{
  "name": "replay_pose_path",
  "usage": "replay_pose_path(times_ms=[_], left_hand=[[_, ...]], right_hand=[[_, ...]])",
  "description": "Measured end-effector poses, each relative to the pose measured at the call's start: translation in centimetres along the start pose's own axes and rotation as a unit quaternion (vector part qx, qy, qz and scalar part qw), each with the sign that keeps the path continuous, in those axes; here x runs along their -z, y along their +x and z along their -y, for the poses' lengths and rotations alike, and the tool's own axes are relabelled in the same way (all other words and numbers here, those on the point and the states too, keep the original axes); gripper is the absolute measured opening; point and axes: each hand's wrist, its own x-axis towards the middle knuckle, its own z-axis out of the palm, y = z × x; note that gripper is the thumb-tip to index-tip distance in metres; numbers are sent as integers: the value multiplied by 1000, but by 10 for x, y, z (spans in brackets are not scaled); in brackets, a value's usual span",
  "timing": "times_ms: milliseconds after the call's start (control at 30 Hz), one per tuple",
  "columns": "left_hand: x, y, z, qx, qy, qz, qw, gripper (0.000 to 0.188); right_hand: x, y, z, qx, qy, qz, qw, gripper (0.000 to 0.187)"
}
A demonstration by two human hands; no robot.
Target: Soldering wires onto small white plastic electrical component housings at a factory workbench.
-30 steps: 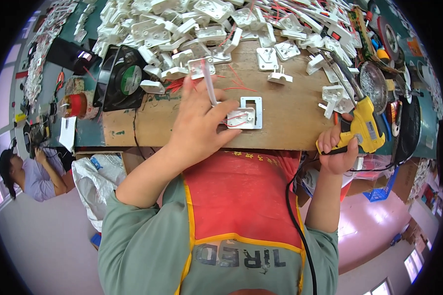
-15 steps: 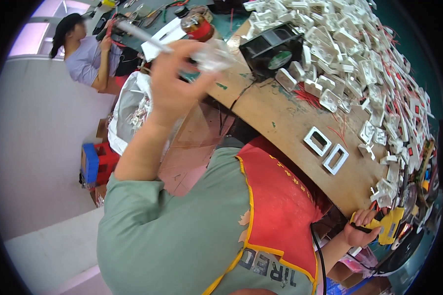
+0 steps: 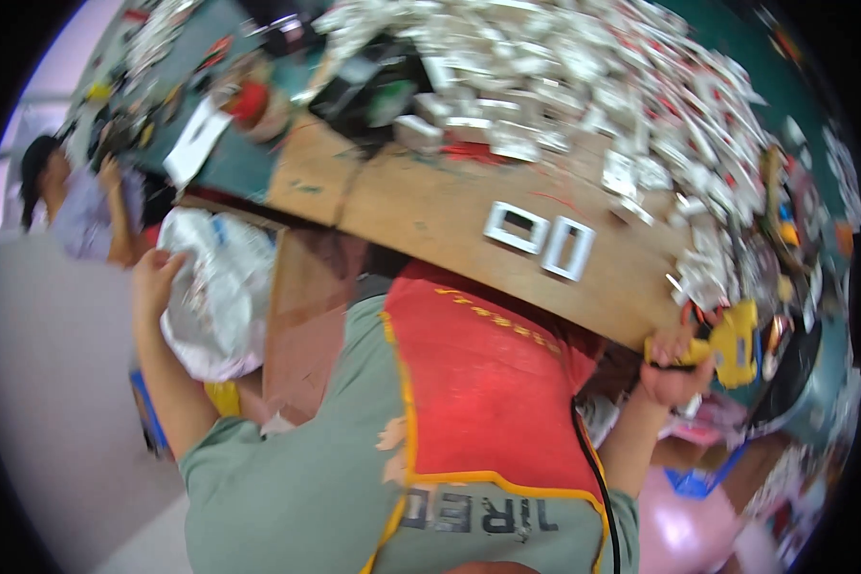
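Observation:
My right hand (image 3: 674, 371) is wrapped round the handle of a yellow glue gun (image 3: 735, 344) at the table's right front corner. On the left, my left hand (image 3: 157, 277) is beside the rim of a white sack (image 3: 222, 311); it is smeared by motion, its fingers look loosely apart, and nothing shows in it. Small pieces lie inside the sack. Two white rectangular frames, one wider (image 3: 500, 239) and one narrower (image 3: 557, 258), lie side by side on the wooden board (image 3: 430, 210) between my hands.
A large heap of white plastic housings (image 3: 545, 57) with red wires covers the table's far side. A black fan (image 3: 378, 96) stands at its left end. Further left are a jar with a red band (image 3: 251, 100) and a white sheet (image 3: 196, 143). Another person (image 3: 86, 206) sits at far left.
My left hand has moved left and down to the sack, and the white plastic part it held is out of sight. The view has turned. My right hand still grips the glue gun.

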Motion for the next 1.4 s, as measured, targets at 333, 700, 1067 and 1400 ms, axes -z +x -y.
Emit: replay_pose_path(times_ms=[333, 700, 1067, 1400], left_hand=[[-65, -112, -335, -643, -207, 69, 734, 34], [-135, -133, -475, -793, -34, -5, 609, 25], [-122, -133, -389, -508, -251, 193, 801, 13], [-145, -124, -385, -618, -282, 42, 732, 13]], right_hand=[[-23, 2, -6, 107, -109, -55, 987, 57], [-25, 1, -10, 112, -94, -99, 984, 59], [-18, 1, -10, 92, -98, -76, 988, 63], [-24, 1, -13, 104, -139, -93, 980, 60]])
